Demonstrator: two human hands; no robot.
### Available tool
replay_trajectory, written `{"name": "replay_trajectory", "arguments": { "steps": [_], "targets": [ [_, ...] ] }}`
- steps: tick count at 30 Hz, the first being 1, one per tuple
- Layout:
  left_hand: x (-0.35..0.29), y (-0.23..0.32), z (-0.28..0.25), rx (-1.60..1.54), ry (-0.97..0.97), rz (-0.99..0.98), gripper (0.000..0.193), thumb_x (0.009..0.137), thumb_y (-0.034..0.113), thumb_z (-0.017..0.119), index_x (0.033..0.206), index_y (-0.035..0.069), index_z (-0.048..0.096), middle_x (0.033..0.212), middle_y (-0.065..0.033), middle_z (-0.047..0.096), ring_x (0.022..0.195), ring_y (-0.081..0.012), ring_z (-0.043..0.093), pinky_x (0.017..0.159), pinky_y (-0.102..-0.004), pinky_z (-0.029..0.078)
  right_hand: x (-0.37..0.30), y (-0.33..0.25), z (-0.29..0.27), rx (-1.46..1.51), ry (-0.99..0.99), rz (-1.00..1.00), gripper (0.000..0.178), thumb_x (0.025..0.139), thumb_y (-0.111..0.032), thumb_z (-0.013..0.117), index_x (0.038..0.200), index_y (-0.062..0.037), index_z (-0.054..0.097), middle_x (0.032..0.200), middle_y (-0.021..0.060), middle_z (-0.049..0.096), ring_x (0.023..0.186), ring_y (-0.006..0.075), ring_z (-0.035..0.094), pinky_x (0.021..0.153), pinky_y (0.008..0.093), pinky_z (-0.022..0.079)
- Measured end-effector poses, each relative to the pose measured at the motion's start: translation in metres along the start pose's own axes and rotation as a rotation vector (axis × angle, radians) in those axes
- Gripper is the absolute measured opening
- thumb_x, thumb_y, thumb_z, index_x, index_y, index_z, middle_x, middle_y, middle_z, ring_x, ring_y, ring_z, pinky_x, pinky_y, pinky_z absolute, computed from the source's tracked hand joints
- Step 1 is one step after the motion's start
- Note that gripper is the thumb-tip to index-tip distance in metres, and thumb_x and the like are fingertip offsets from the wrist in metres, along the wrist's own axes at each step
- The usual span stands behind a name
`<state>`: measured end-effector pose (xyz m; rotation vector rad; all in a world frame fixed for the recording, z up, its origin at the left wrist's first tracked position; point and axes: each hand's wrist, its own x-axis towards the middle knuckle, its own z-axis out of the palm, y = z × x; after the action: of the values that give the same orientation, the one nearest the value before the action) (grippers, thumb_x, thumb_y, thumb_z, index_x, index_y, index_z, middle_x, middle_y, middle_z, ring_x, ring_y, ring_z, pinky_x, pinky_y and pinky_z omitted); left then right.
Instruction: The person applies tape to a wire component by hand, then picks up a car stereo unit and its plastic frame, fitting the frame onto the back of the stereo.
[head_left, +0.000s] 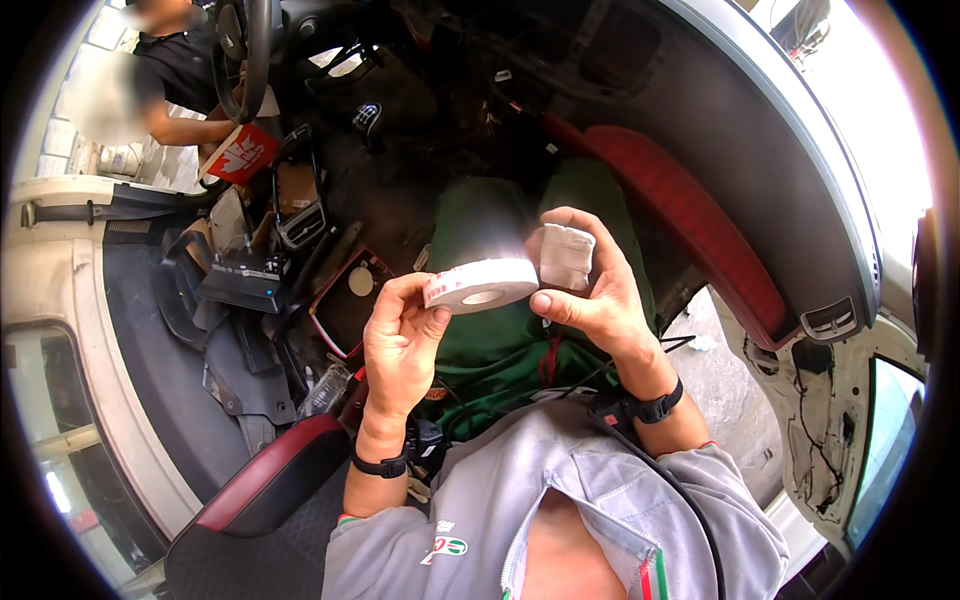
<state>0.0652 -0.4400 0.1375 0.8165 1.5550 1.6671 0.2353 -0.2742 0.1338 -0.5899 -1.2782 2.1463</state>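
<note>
My left hand (400, 350) pinches a roll of white tape (505, 272) with red print along its outer side, at its left edge between thumb and fingers. The roll is tilted, so its core hole shows. Close by on the right, my right hand (612, 305) curls around a small off-white, squarish piece (566, 258) with uneven edges; its material is unclear. The piece rests against the fingers, and the thumb lies below it near the roll's right end. Both things are held above my green-trousered lap (480, 345).
I sit inside a stripped vehicle cab. A red and black dashboard panel (690, 215) curves at the right. Loose black trim parts (245, 285) and a clear plastic bottle (325, 388) lie left. Beyond the steering wheel (262, 60), another person holds a red and white box (240, 155).
</note>
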Motion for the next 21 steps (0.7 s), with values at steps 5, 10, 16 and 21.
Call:
{"name": "replay_trajectory", "arguments": {
  "steps": [5, 10, 16, 21],
  "targets": [
    [-0.004, -0.003, 0.001, 0.072, -0.007, -0.063, 0.042, 0.093, 0.012, 0.077, 0.129, 0.000, 0.059, 0.118, -0.0081, 0.067, 0.104, -0.0132, 0.065, 0.091, -0.0272, 0.052, 0.005, 0.000, 0.001, -0.150, -0.032, 0.040, 0.058, 0.083, -0.010, 0.087, 0.130, -0.0082, 0.052, 0.106, 0.0043, 0.067, 0.098, 0.0119, 0.064, 0.086, 0.0296, 0.056],
    [0.008, 0.020, -0.001, 0.486, -0.071, 0.097, 0.045, 0.088, 0.021, 0.082, 0.124, -0.001, 0.066, 0.114, -0.0060, 0.065, 0.098, -0.0128, 0.061, 0.086, -0.0264, 0.049, 0.005, -0.004, -0.002, -0.182, -0.114, 0.070, 0.054, 0.084, -0.006, 0.085, 0.127, -0.0078, 0.053, 0.104, 0.0049, 0.068, 0.097, 0.0113, 0.065, 0.084, 0.0290, 0.056],
    [0.008, 0.018, 0.001, 0.300, -0.133, -0.021, 0.027, 0.088, 0.008, 0.080, 0.110, -0.002, 0.069, 0.110, -0.0049, 0.063, 0.093, -0.0103, 0.059, 0.082, -0.0249, 0.049, 0.005, -0.006, -0.003, -0.256, -0.169, 0.071, 0.051, 0.084, 0.000, 0.081, 0.127, -0.0066, 0.054, 0.105, 0.0047, 0.068, 0.098, 0.0122, 0.065, 0.086, 0.0301, 0.057],
    [0.004, 0.006, 0.002, 0.142, -0.071, -0.052, 0.023, 0.089, 0.003, 0.076, 0.110, -0.002, 0.068, 0.109, -0.0045, 0.062, 0.093, -0.0107, 0.060, 0.084, -0.0249, 0.048, 0.005, -0.003, -0.002, -0.201, -0.151, 0.101, 0.051, 0.084, 0.000, 0.081, 0.127, -0.0062, 0.054, 0.105, 0.0052, 0.068, 0.099, 0.0129, 0.065, 0.088, 0.0314, 0.057]
  ]
}}
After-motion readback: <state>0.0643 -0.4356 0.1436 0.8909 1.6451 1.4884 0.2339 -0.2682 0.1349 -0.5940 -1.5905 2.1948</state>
